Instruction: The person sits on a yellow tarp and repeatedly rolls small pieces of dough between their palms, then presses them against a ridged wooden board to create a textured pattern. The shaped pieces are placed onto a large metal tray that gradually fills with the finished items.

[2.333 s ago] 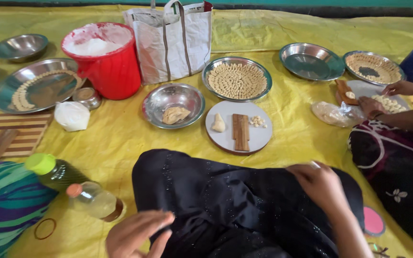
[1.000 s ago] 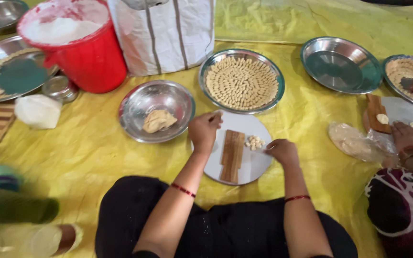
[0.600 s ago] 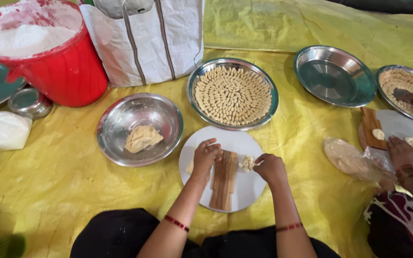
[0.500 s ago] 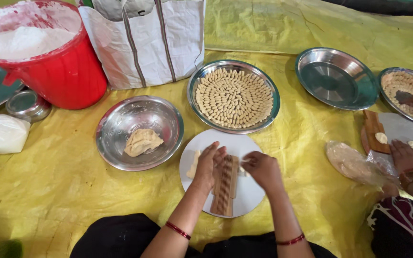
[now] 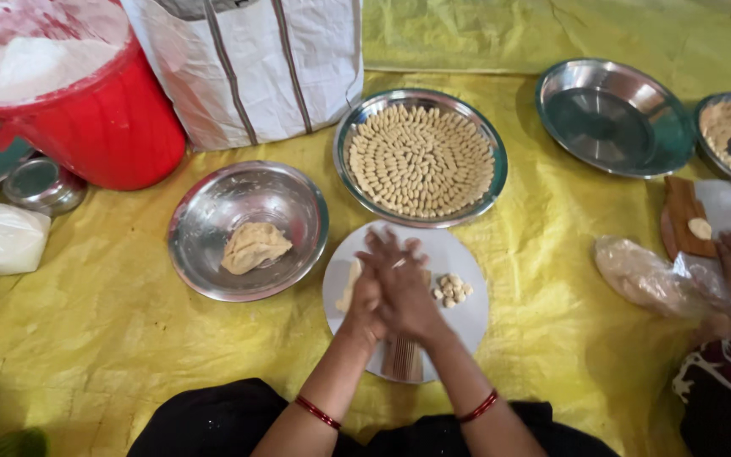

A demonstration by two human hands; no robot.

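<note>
Left hand (image 5: 364,296) and right hand (image 5: 406,288) now pressed together.

Two hands (image 5: 391,292) press together over one white plate (image 5: 467,317). Around it lie one steel bowl (image 5: 205,245), three round steel trays (image 5: 492,182), one red bucket (image 5: 103,127), one white bag (image 5: 298,68).

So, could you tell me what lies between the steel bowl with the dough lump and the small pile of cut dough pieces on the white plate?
In the head view, the person's pressed-together hands and a dough strip.

A yellow sheet (image 5: 552,254) carries steel bowls (image 5: 247,228); a red bucket (image 5: 86,127); a white plate (image 5: 467,317).
</note>
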